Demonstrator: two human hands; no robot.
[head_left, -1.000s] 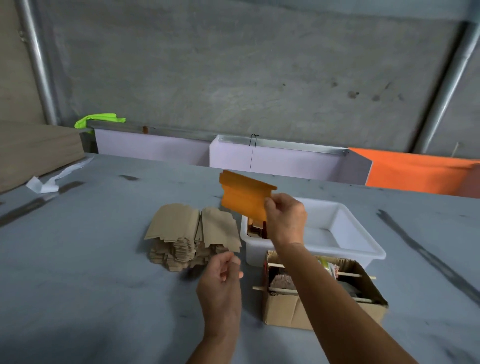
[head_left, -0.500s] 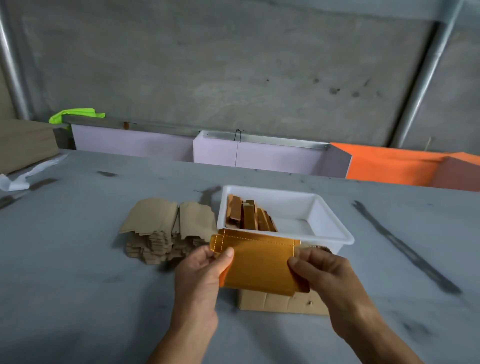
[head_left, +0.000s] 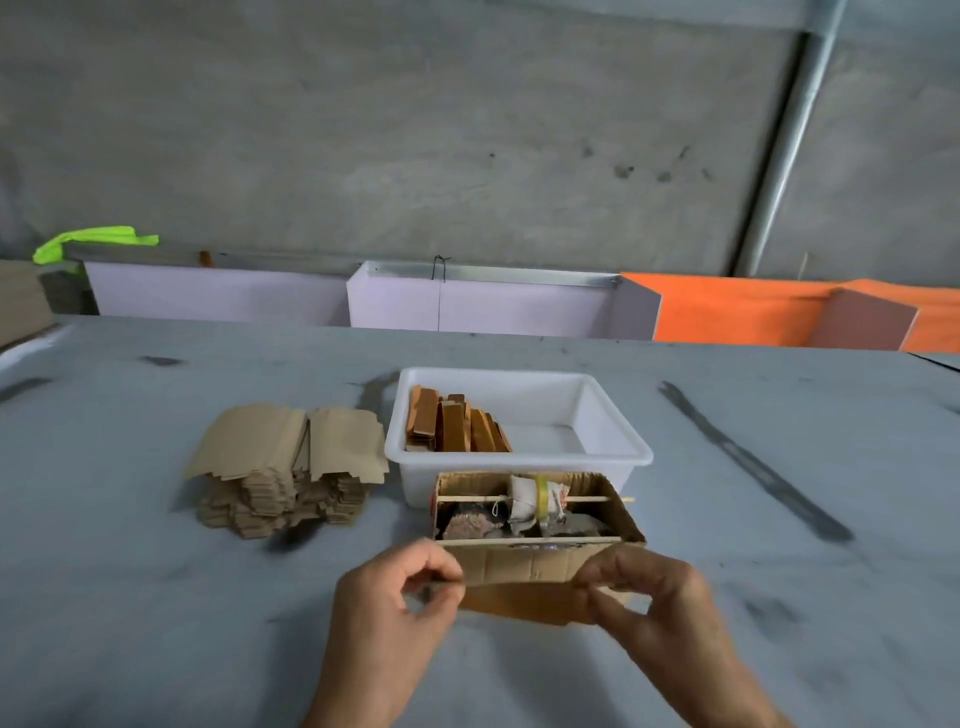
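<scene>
We're in the folding step, by the look of it: the orange card blank sits flat and nearly edge-on between our hands, just in front of the cardboard box and covering its lower front. Our left hand pinches the left end between thumb and curled forefinger, and our right hand nips the right end the same way, both grips tight and narrow. Next, we reckon, comes a clean crease along its length, so it can join the folded pieces standing in the white tray.
</scene>
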